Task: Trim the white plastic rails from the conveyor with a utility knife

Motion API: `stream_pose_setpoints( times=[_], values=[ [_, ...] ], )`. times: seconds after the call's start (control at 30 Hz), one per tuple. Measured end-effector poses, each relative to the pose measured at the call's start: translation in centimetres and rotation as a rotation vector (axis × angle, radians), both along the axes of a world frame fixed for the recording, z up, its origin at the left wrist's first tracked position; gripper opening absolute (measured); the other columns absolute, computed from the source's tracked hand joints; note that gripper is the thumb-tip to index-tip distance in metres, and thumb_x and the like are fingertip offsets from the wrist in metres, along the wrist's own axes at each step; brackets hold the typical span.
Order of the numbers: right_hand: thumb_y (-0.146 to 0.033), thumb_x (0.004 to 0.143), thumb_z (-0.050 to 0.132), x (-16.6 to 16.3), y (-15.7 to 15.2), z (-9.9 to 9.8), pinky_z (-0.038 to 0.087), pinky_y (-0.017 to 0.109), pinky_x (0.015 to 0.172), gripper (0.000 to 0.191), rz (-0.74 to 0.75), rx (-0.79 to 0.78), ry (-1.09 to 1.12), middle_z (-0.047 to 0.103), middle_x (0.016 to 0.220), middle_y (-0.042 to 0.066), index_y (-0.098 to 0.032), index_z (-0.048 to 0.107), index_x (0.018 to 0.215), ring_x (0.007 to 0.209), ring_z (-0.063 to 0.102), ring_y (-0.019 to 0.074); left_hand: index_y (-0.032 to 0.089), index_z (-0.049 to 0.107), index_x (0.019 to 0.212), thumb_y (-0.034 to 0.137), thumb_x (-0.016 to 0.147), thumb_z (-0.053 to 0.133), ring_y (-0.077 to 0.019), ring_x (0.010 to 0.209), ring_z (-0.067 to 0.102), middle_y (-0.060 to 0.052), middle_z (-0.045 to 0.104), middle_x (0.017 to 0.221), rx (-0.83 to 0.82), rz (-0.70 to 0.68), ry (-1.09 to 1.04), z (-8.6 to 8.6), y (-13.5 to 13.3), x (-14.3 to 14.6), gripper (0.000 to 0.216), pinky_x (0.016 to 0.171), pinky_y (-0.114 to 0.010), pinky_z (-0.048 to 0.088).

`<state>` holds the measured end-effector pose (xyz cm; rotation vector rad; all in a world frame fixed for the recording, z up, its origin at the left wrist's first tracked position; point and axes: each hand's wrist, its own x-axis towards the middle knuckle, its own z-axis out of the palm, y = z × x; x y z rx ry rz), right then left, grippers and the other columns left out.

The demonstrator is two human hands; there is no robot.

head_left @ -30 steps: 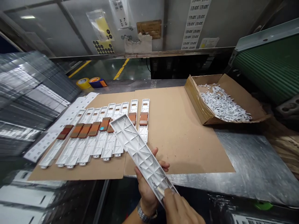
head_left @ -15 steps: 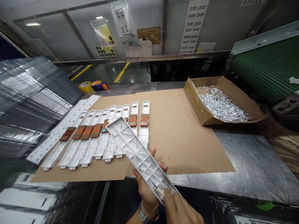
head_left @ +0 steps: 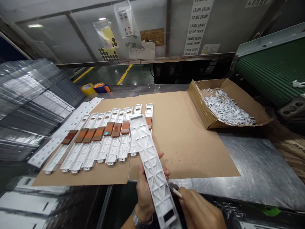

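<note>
Before me, a shiny grey metal bench (head_left: 257,168) carries flat brown cardboard sheets (head_left: 188,143), slim white plastic strips (head_left: 103,148) lined up on their left; far left, yellow (head_left: 88,91) and blue-and-orange tape rolls (head_left: 106,89); far right, an open brown cardboard box (head_left: 202,108).

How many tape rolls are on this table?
2: a yellow roll at the far left of the table, and a blue-and-orange roll just to its right. Any behind other things would be hidden.
</note>
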<state>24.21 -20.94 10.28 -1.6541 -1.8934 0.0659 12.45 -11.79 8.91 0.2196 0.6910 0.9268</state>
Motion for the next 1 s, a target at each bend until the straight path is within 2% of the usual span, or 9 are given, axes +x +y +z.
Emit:
stream_pose_setpoints(
  times=[0.17, 0.27, 0.37, 0.43, 0.5, 0.77, 0.87, 1.0],
  values=[
    [-0.007, 0.088, 0.035, 4.1, 1.4, 2.5, 0.031, 0.027, 0.054, 0.026, 0.161, -0.073, -0.138, 0.053, 0.068, 0.001, -0.017, 0.054, 0.102, 0.058, 0.049, 0.0148, 0.003, 0.065, 0.101, 0.047, 0.083, 0.033, -0.0151, 0.053, 0.061, -0.012, 0.067, 0.063, -0.196, -0.652, -0.129, -1.5, 1.1, -1.8, 0.058, 0.047, -0.02, 0.041],
    [-0.009, 0.087, 0.039, 5.1, 2.2, 3.0, 0.027, 0.028, 0.053, 0.02, 0.279, -0.171, -0.195, 0.053, 0.068, 0.0, -0.02, 0.055, 0.093, 0.057, 0.046, 0.0151, 0.002, 0.067, 0.088, 0.043, 0.082, 0.031, -0.0199, 0.052, 0.063, -0.014, 0.067, 0.062, -0.264, -0.85, -0.203, -2.1, 0.6, -2.0, 0.054, 0.044, -0.025, 0.043],
    [-0.009, 0.081, 0.051, 5.3, 2.6, 3.1, 0.022, 0.029, 0.053, 0.014, 0.412, -0.36, -0.215, 0.054, 0.068, -0.003, -0.023, 0.051, 0.081, 0.056, 0.045, 0.0139, 0.0, 0.065, 0.093, 0.045, 0.079, 0.031, -0.02, 0.053, 0.063, -0.013, 0.067, 0.062, -0.315, -0.985, -0.27, -2.2, -0.1, -2.0, 0.058, 0.046, -0.025, 0.045],
    [-0.007, 0.077, 0.056, 5.4, 2.7, 3.0, 0.02, 0.029, 0.053, 0.018, 0.465, -0.46, -0.233, 0.054, 0.067, -0.005, -0.024, 0.049, 0.079, 0.055, 0.043, 0.0131, -0.002, 0.064, 0.098, 0.046, 0.077, 0.031, -0.0188, 0.053, 0.063, -0.012, 0.067, 0.062, -0.34, -1.039, -0.288, -2.2, -0.4, -2.0, 0.062, 0.046, -0.024, 0.046],
    [-0.006, 0.075, 0.058, 5.5, 2.7, 2.7, 0.018, 0.03, 0.053, 0.021, 0.477, -0.481, -0.267, 0.055, 0.067, -0.005, -0.024, 0.048, 0.079, 0.054, 0.043, 0.013, -0.004, 0.063, 0.099, 0.046, 0.075, 0.031, -0.0185, 0.052, 0.063, -0.012, 0.066, 0.062, -0.356, -1.088, -0.278, -2.1, -0.5, -2.1, 0.064, 0.046, -0.024, 0.046],
    [-0.004, 0.073, 0.055, 5.5, 2.1, 2.2, 0.02, 0.03, 0.055, 0.025, 0.469, -0.435, -0.344, 0.056, 0.069, -0.006, -0.024, 0.047, 0.084, 0.057, 0.046, 0.013, 0.003, 0.068, 0.088, 0.036, 0.082, 0.016, -0.0154, 0.048, 0.059, -0.009, 0.062, 0.056, -0.374, -1.113, -0.136, 0.8, -0.2, -1.9, 0.062, 0.045, -0.022, 0.042],
    [-0.003, 0.073, 0.054, 5.3, 2.1, 2.1, 0.022, 0.03, 0.055, 0.025, 0.465, -0.416, -0.367, 0.056, 0.069, -0.005, -0.023, 0.047, 0.086, 0.058, 0.048, 0.013, 0.001, 0.068, 0.087, 0.037, 0.083, 0.013, -0.0156, 0.048, 0.058, -0.01, 0.061, 0.055, -0.398, -1.132, -0.122, 1.1, -0.2, -1.9, 0.066, 0.045, -0.023, 0.042],
    [-0.004, 0.073, 0.052, 5.0, 2.1, 1.8, 0.024, 0.03, 0.055, 0.027, 0.44, -0.301, -0.385, 0.055, 0.068, -0.004, -0.021, 0.048, 0.093, 0.056, 0.047, 0.0134, 0.001, 0.068, 0.084, 0.037, 0.083, 0.012, -0.0156, 0.046, 0.056, -0.009, 0.06, 0.053, -0.389, -1.108, -0.083, 0.8, -0.1, -2.0, 0.066, 0.044, -0.023, 0.04]
  ],
)
